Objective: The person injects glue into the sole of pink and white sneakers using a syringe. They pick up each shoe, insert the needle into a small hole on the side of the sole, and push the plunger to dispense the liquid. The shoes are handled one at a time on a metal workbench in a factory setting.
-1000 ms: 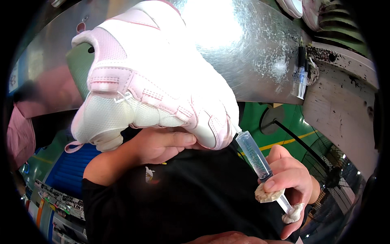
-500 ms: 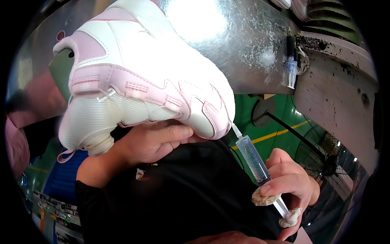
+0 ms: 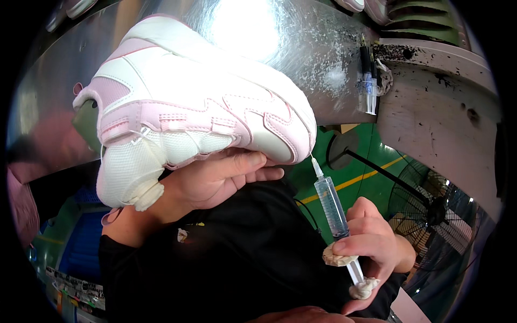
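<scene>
The left hand (image 3: 215, 183) closes its grip from below on the pink and white shoe (image 3: 188, 129), lifting it so the toe sole edge faces the needle. The right hand (image 3: 371, 253), grip closed, holds the syringe (image 3: 331, 204) like a pen; its tip touches the toe edge just above that grip. A rag bit (image 3: 336, 258) sits under the fingers, probably for wiping.

The sneaker (image 3: 199, 118) is white with pale pink overlays and mesh, tipped on its side up high at the left-centre, toe end pointing right, cupped from underneath. The clear plastic syringe (image 3: 334, 212) sits just right of it and nearer, angled up-left, its thin needle tip right at the shoe's toe edge, with crusty whitish gunk around its plunger end.
</scene>
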Motion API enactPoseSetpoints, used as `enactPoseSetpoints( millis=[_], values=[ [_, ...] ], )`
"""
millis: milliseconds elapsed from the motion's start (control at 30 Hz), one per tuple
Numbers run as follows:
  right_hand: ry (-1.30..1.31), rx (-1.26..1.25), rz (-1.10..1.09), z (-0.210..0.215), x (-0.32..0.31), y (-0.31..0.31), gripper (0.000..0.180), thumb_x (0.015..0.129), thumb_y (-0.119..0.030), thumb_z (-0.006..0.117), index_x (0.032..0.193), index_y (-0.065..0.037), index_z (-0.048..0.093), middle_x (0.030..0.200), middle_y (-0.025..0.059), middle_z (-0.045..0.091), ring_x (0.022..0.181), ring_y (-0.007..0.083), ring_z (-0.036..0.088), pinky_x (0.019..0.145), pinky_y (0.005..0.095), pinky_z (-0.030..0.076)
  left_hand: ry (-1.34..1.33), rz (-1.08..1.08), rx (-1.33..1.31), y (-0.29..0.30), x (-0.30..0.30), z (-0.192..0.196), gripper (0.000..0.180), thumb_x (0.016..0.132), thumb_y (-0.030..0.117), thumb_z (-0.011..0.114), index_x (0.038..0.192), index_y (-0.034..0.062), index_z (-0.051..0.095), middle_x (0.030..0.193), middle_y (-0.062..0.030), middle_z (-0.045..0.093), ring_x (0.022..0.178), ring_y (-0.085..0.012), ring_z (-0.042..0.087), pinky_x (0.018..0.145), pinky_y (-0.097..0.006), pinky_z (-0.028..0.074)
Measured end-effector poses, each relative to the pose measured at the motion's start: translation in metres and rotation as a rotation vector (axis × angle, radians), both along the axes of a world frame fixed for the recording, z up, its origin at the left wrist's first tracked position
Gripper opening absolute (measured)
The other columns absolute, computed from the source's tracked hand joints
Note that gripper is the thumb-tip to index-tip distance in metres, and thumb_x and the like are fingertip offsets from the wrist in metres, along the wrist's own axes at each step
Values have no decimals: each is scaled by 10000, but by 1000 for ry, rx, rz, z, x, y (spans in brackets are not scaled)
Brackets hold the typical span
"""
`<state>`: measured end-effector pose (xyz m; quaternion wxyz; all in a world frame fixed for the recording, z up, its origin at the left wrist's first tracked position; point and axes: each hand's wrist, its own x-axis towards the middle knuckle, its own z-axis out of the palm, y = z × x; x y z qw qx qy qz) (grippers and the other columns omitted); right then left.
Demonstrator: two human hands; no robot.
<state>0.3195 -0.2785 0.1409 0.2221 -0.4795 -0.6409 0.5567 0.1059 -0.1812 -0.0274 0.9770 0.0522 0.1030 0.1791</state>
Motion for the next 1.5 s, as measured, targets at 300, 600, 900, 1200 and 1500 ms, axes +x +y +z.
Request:
enactPoseSetpoints(
  millis=[300, 600, 900, 1200, 1500],
  values=[
    [-250, 606, -124, -49, -23, -10, 638, 700, -512, 717, 1122, -48, 604, 860, 27, 565, 615, 163, 382, 573, 281, 315, -122, 51, 66, 19, 23, 13, 298, 966, 177, 503, 1230, 42, 539, 1202, -99, 590, 1121, -195, 575, 929, -318, 494],
    [-309, 808, -183, -85, -35, -3, 591, 678, -465, 739, 1087, -58, 607, 846, 38, 576, 612, 176, 370, 546, 289, 312, -160, 134, 22, 26, 33, 23, 318, 956, 204, 527, 1241, 63, 526, 1204, -85, 591, 1138, -230, 567, 924, -365, 489],
    [-215, 998, -386, -97, -35, -23, 682, 698, -602, 712, 1161, -147, 501, 954, 106, 548, 699, 219, 501, 565, 321, 352, -114, 77, -30, 11, 15, 7, 365, 923, 178, 581, 1254, 45, 502, 1244, -95, 561, 1164, -230, 533, 992, -385, 444],
    [427, 669, -341, -117, -44, 4, 906, 582, -438, 872, 1266, -164, 345, 1046, 204, 482, 1031, 484, 545, 790, 496, 481, 58, 24, 10, -24, -48, -17, 454, 931, 126, 508, 1362, 48, 386, 1371, -111, 442, 1286, -269, 412, 1078, -416, 330],
    [299, 789, -260, -126, -61, 19, 658, 756, -508, 711, 1186, -112, 409, 998, 148, 474, 934, 406, 623, 688, 461, 518, 76, -27, -53, -20, -49, -16, 458, 925, 88, 517, 1362, 49, 386, 1375, -111, 441, 1287, -269, 414, 1086, -426, 324]
  ],
)
